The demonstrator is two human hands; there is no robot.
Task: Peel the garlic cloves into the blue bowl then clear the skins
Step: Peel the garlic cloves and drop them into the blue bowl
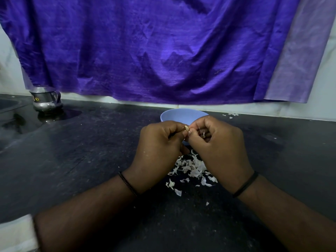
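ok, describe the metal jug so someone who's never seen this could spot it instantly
Start at the purple cloth hanging over the black counter. Follow its lower left corner down to the counter's far left: the metal jug stands there. It is the only shiny steel thing, far from the blue bowl.

Black counter (72, 160) as landmark. Steel jug (46, 99) stands at its far left, near back edge. Purple cloth (145, 51) hangs above its back edge, covering pale wall (11, 70).

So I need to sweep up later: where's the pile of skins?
Head view: the garlic skins lie on the counter between both wrists, just before the blue bowl.
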